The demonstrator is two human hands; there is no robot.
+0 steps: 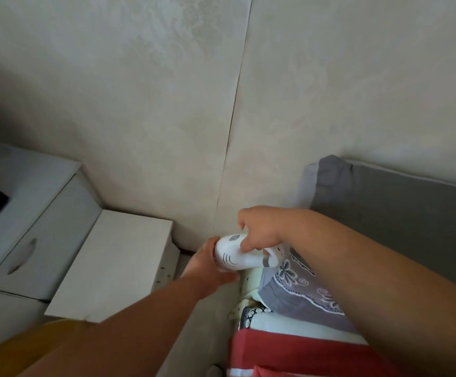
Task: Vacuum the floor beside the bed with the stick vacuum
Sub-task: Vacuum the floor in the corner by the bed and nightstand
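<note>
Both hands on the vacuum, down in the gap by the bed

Left hand [207, 263] has its grip curled under the white vacuum body [237, 254], right hand [259, 229] pinching it from above; the bed [303, 292] is just right of the grip, white nightstand [118, 262] left, wall [167, 104] beyond.

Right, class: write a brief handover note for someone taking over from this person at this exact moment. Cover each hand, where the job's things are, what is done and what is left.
Left hand: grips the front end of the white vacuum body.
Right hand: fingers curled on the top of the vacuum body, by its handle.
Vacuum: held up in the gap between the white box and the bed, near the wall. Its tube and floor head are hidden.
Done: vacuum is in hand.
Left: vacuum the strip of floor beside the bed; nothing shows it cleaned yet.
</note>
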